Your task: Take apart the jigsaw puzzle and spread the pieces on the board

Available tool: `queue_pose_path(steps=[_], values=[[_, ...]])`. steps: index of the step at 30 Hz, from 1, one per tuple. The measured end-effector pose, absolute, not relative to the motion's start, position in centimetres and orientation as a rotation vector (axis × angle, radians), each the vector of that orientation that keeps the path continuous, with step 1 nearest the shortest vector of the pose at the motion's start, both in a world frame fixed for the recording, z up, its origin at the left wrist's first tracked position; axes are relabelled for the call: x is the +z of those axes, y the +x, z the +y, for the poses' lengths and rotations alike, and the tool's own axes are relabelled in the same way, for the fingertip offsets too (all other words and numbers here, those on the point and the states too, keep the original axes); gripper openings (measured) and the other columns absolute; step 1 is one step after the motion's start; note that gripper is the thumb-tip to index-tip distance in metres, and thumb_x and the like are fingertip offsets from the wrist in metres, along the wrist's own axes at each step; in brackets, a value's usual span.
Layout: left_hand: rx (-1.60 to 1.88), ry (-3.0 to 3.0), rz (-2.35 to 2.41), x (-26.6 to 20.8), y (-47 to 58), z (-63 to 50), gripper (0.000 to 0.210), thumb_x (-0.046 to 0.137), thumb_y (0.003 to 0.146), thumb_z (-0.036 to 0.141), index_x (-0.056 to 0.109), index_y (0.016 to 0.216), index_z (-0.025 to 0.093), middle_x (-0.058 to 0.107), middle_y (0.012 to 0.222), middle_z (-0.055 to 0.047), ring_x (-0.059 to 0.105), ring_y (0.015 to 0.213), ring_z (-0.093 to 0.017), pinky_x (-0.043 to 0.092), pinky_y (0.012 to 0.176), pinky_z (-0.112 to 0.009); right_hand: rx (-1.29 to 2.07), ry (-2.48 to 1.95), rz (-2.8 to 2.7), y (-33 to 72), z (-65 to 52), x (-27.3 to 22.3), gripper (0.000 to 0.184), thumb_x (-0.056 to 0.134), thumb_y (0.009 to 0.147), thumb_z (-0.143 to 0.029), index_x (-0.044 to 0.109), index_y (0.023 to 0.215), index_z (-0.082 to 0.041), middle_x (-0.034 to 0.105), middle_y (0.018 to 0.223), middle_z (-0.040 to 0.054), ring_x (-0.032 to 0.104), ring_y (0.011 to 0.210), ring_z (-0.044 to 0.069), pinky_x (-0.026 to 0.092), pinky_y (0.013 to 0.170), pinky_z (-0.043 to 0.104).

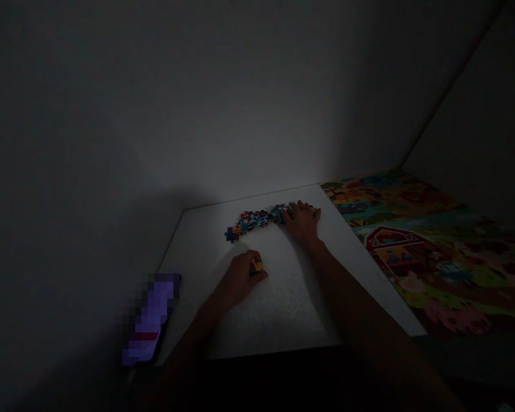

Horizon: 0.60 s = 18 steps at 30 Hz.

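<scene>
My left hand (pixel 239 277) is above the near middle of the white board, its fingers pinched around a small jigsaw piece (pixel 257 266) with a yellow, crown-like shape on dark. Farther back, a band of colourful jigsaw pieces (pixel 257 219) lies bunched along the board, mostly blue, red and orange. My right hand (pixel 302 224) rests over the right end of that band with fingers spread, touching pieces and covering some of them. Dim light hides the finer prints on the pieces.
The white board (pixel 278 297) lies against a plain wall. On the left edge is a phone (pixel 152 320) with a lit, blurred purple screen. To the right spreads a colourful farm-picture mat (pixel 433 257) with a red barn. A dark edge runs along the front.
</scene>
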State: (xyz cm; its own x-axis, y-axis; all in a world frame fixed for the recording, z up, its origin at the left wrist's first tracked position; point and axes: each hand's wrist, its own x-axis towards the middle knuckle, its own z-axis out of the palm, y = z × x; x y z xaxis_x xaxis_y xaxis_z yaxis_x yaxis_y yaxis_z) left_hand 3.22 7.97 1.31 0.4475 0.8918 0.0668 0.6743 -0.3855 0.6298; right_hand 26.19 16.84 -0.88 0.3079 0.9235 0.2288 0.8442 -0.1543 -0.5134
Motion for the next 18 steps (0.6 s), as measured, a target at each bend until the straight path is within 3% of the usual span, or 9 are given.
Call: queue_pose_path(steps=[2,4,7,9,12,18], values=[[0.689,2.096,1.302,2.4,3.1,10.3,0.019,0.057,0.087,0.028,0.056,0.105,0.021,0.060,0.081,0.001,0.061,0.075,-0.016,0.051,0.072,-0.029,0.192,-2.008,-1.589,26.1,16.9,-1.0,0.053,0.037,0.098,-0.053,0.057,0.133,-0.019,0.051,0.146,0.0142,0.036,0.140,0.034,0.011,0.115,0.061],[0.879,2.082,1.346,3.6,3.1,13.5,0.024,0.049,0.092,0.030,0.055,0.113,0.021,0.061,0.084,0.000,0.063,0.079,-0.015,0.051,0.073,-0.028,0.202,-1.995,-1.624,26.1,16.9,-1.0,0.054,0.035,0.098,-0.054,0.057,0.133,-0.020,0.051,0.146,0.0134,0.037,0.140,0.033,0.011,0.116,0.060],[0.776,2.166,1.528,4.6,4.3,18.3,0.028,0.039,0.097,0.031,0.058,0.115,0.021,0.067,0.091,-0.003,0.065,0.084,-0.017,0.053,0.077,-0.030,0.214,-1.982,-1.682,25.9,16.8,-0.9,0.058,0.032,0.098,-0.056,0.053,0.137,-0.019,0.048,0.149,0.0133,0.035,0.142,0.031,0.010,0.117,0.059],[0.624,2.258,1.625,4.3,5.5,20.4,0.026,0.046,0.094,0.028,0.064,0.112,0.019,0.068,0.106,-0.008,0.064,0.103,-0.021,0.049,0.093,-0.037,0.207,-1.974,-1.709,25.7,16.6,-0.8,0.059,0.031,0.098,-0.057,0.052,0.138,-0.020,0.048,0.150,0.0128,0.035,0.142,0.030,0.007,0.117,0.060],[0.599,2.267,1.662,2.8,7.3,21.2,0.034,0.056,0.091,0.040,0.066,0.119,0.024,0.058,0.136,-0.012,0.047,0.132,-0.034,0.033,0.110,-0.055,0.170,-2.000,-1.687,25.7,16.6,-0.9,0.061,0.032,0.096,-0.062,0.052,0.140,-0.024,0.046,0.151,0.0116,0.029,0.145,0.034,-0.001,0.114,0.068],[0.520,2.425,1.680,-0.2,8.4,17.2,0.050,0.039,0.098,0.050,0.049,0.142,0.028,0.033,0.158,-0.011,0.028,0.144,-0.041,0.021,0.114,-0.065,0.210,-2.047,-1.797,26.0,17.3,-1.3,0.061,0.034,0.095,-0.061,0.046,0.145,-0.028,0.040,0.155,0.0116,0.028,0.145,0.036,0.009,0.113,0.069]])
